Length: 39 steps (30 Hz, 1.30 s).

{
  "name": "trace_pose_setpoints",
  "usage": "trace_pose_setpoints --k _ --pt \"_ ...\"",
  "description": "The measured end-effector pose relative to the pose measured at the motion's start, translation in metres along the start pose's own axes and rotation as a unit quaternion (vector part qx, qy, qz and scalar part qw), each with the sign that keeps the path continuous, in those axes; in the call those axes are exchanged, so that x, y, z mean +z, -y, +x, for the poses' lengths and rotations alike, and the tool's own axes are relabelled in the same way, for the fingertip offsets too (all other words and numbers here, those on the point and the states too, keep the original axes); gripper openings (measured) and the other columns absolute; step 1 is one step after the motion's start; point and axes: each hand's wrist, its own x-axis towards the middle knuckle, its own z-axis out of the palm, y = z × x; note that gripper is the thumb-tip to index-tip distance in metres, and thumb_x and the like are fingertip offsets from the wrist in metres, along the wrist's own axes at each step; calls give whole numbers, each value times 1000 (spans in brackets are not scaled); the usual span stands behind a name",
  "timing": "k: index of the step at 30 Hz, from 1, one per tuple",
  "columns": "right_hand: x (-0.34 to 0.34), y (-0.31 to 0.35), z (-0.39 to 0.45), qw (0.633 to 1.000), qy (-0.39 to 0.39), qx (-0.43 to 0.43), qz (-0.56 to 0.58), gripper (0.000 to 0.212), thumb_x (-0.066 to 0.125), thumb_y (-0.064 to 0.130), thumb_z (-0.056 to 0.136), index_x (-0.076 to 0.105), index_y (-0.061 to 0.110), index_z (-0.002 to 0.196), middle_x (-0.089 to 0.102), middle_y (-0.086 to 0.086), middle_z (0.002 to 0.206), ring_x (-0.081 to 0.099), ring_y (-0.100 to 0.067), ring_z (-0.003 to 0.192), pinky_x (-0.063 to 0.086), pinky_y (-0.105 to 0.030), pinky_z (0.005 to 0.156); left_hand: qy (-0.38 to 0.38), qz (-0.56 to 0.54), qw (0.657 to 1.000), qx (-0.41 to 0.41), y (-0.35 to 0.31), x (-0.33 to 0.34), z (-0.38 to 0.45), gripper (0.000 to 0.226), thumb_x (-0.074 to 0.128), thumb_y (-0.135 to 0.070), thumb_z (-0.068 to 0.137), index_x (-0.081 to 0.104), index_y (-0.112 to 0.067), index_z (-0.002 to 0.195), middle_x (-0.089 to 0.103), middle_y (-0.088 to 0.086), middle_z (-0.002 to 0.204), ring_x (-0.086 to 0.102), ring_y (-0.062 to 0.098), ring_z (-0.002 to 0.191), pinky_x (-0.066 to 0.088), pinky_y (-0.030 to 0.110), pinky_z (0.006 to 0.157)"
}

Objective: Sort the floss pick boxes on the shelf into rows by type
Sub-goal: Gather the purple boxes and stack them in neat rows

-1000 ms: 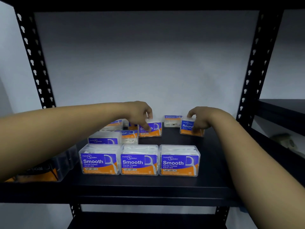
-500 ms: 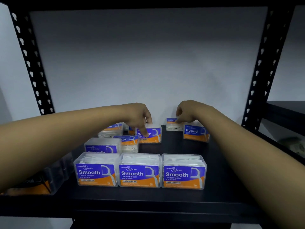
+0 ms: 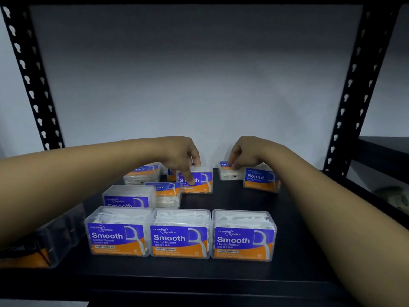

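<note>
Along the shelf [image 3: 221, 282] front, three Smooth boxes [image 3: 179, 234] form a row; behind, types remain mixed. The left hand [image 3: 181, 155] grips a Smooth box [image 3: 197, 180]; the right hand [image 3: 245, 152] pinches a rear Round box [image 3: 229, 171].

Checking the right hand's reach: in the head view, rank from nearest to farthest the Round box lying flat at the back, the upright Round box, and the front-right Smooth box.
From the right hand:
1. Flat Round box, under its fingertips, at the back.
2. Upright Round box, just right.
3. Front-right Smooth box, front row.
</note>
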Motion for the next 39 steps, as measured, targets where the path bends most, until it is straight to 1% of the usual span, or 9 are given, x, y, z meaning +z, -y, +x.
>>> trace_pose_setpoints --k 3,6,13,17,20,28,31,34,39 --pt "7 -2 1 999 44 20 -22 62 78 35 87 60 21 144 62 -2 141 61 -27 123 50 -39 103 1 8 1000 -5 0 -1 1 45 89 -33 73 75 -22 114 77 -5 105 72 16 93 58 34 87" --pt "10 -8 1 998 52 23 -6 52 79 34 85 66 20 134 67 -3 131 64 -26 114 54 -41 97 5 6 1000 -9 -1 -1 1 47 89 -33 73 75 -21 116 77 -4 106 72 17 94 59 35 89" --pt "17 -11 -7 999 -24 -14 30 79 97 27 61 42 26 116 59 0 113 60 -24 97 51 -37 72 -2 11 1000 -10 -1 0 1 48 90 -34 72 76 -22 116 76 -7 101 71 15 91 59 36 91" --pt "17 -12 -11 997 -31 -30 62 86 99 34 59 51 32 129 55 6 127 54 -18 110 49 -36 85 4 6 1000 -8 -2 0 0 46 88 -32 75 75 -21 118 76 -6 104 71 15 95 59 36 92" --pt "17 -12 -11 998 -27 -35 39 76 98 35 63 57 31 127 57 3 135 53 -17 109 47 -34 86 7 -2 1000 -8 -2 0 -1 46 86 -30 78 74 -20 121 76 -3 111 72 17 99 59 38 94" --pt "0 10 -31 990 -58 -108 63 68 85 48 76 54 36 135 60 7 129 58 -16 116 50 -35 95 -20 -8 1000 -8 3 -1 -13 49 89 -36 73 74 -22 117 76 -5 108 70 11 90 60 33 87" --pt "-9 24 -40 978 -110 -151 96 61 81 50 80 55 37 134 61 10 126 58 -13 113 48 -29 88 -53 -44 997 -30 12 -14 -29 47 88 -42 72 74 -22 111 77 -6 101 70 12 94 58 34 89" --pt "-5 38 -41 964 -140 -192 122 52 80 48 82 60 35 128 65 10 119 63 -12 107 48 -20 78 -102 -75 989 -76 32 -29 -50 29 83 -39 79 77 -16 95 77 -4 85 72 15 87 57 31 74" --pt "8 60 -35 968 -73 -216 101 48 81 46 82 66 29 124 71 12 107 69 -9 95 56 -29 81 9 -84 971 -225 63 -30 -71 26 55 -30 103 71 -9 104 81 7 84 76 25 76 54 31 68"
